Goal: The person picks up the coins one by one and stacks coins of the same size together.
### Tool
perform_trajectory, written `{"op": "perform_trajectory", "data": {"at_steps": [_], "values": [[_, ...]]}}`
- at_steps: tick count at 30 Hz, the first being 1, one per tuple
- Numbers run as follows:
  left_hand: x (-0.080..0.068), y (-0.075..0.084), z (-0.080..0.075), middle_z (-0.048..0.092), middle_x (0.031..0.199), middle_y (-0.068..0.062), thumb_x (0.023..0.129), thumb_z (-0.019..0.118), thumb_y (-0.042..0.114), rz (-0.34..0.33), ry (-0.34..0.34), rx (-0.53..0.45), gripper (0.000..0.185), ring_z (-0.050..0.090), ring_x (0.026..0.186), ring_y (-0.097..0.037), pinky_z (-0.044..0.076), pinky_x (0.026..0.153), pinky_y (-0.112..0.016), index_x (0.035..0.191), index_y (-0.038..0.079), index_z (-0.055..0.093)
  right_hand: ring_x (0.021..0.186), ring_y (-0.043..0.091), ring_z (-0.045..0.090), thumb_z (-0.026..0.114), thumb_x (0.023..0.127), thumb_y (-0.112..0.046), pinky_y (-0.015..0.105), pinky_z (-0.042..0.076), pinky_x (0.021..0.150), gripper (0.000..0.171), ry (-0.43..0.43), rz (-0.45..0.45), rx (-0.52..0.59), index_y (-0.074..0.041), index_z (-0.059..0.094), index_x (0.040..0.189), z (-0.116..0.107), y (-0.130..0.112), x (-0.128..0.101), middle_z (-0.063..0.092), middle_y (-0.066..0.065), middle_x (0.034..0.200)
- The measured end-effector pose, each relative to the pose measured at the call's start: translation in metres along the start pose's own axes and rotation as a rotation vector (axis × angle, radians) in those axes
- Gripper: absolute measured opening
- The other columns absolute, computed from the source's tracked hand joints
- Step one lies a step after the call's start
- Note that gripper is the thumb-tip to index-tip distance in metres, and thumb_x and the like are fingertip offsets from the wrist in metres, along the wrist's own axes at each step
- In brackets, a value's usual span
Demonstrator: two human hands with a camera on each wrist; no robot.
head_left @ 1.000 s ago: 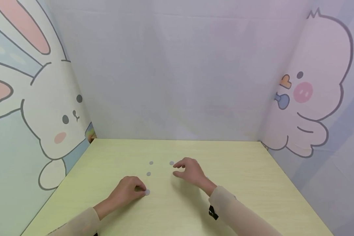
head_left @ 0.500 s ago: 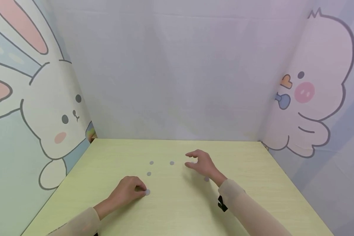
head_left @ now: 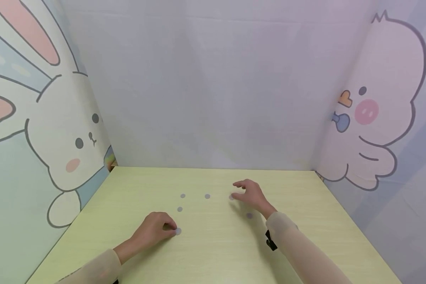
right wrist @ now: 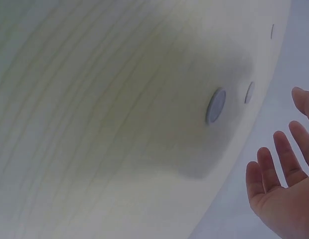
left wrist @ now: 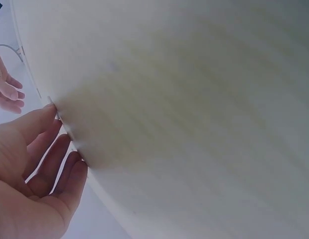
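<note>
Small grey disc lies near the worktop's front edge, left of centre, w/ the left hand resting beside it, fingertips curled in & touching its edge. Right hand hovers nearer the back edge, fingers loosely spread, gripping nothing, tips just beside another disc. A disc sits by that wrist; three more discs lie between the hands, toward the back. Cartoon rabbit panel stands along the left edge.
</note>
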State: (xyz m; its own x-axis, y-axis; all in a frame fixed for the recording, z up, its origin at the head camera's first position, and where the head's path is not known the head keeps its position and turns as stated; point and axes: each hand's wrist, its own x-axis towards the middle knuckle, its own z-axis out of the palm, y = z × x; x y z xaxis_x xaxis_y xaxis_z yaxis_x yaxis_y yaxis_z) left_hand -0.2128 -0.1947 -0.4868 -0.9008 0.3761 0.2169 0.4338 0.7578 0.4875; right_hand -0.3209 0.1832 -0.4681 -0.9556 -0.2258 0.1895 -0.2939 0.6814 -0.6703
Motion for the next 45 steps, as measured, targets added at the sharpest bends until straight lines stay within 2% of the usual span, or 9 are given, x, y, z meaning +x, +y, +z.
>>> {"op": "perform_trajectory", "data": {"at_steps": [8,14,21,26,33,45], "values": [[0.0,0.0,-0.001,0.073,0.088,0.018,0.086,0.091,0.025,-0.005,0.002,-0.005,0.008,0.067,0.086,-0.003,0.056,0.081,-0.028,0.088,0.024,0.082,0.127,0.041,0.059,0.086,0.091,-0.021,0.055,0.05,0.105,0.047,-0.021,0.053,-0.028,-0.003,0.073,0.133,0.006,0.006,0.005,0.069,0.017,0.132],[0.001,0.0,0.0,0.073,0.088,0.019,0.086,0.09,0.024,-0.003,0.004,-0.001,0.008,0.067,0.086,-0.002,0.056,0.082,-0.029,0.089,0.024,0.082,0.124,0.04,0.06,0.084,0.092,-0.019,0.058,0.049,0.106,0.043,-0.026,0.041,-0.053,-0.003,0.074,0.13,0.01,0.008,0.007,0.069,0.018,0.13],[0.001,-0.001,0.002,0.072,0.088,0.02,0.086,0.09,0.023,-0.008,0.007,0.006,0.009,0.066,0.086,-0.001,0.056,0.082,-0.029,0.089,0.025,0.082,0.118,0.035,0.064,0.083,0.094,-0.021,0.054,0.051,0.105,0.036,-0.042,0.044,-0.12,-0.005,0.077,0.125,0.016,0.013,0.009,0.072,0.015,0.126],[0.001,-0.001,0.001,0.072,0.088,0.02,0.086,0.091,0.025,-0.009,0.006,0.004,0.009,0.066,0.085,-0.001,0.056,0.081,-0.029,0.088,0.026,0.082,0.121,0.036,0.063,0.083,0.094,-0.021,0.054,0.049,0.108,0.034,-0.053,0.054,-0.153,-0.006,0.078,0.123,0.019,0.013,0.01,0.073,0.015,0.125],[0.0,-0.001,0.0,0.073,0.088,0.019,0.085,0.091,0.025,-0.002,0.008,0.006,0.01,0.066,0.085,-0.001,0.055,0.082,-0.029,0.088,0.026,0.082,0.116,0.037,0.063,0.083,0.094,-0.022,0.054,0.051,0.104,0.031,-0.046,0.033,-0.203,-0.006,0.08,0.12,0.02,0.01,0.008,0.071,0.016,0.121],[-0.001,0.0,0.0,0.073,0.088,0.019,0.087,0.09,0.022,-0.024,-0.003,-0.014,0.008,0.066,0.086,-0.003,0.055,0.082,-0.03,0.09,0.025,0.082,0.116,0.037,0.058,0.084,0.094,-0.024,0.054,0.05,0.101,0.024,-0.049,0.039,-0.205,-0.011,0.083,0.114,0.023,0.012,0.007,0.067,0.013,0.12]]}}
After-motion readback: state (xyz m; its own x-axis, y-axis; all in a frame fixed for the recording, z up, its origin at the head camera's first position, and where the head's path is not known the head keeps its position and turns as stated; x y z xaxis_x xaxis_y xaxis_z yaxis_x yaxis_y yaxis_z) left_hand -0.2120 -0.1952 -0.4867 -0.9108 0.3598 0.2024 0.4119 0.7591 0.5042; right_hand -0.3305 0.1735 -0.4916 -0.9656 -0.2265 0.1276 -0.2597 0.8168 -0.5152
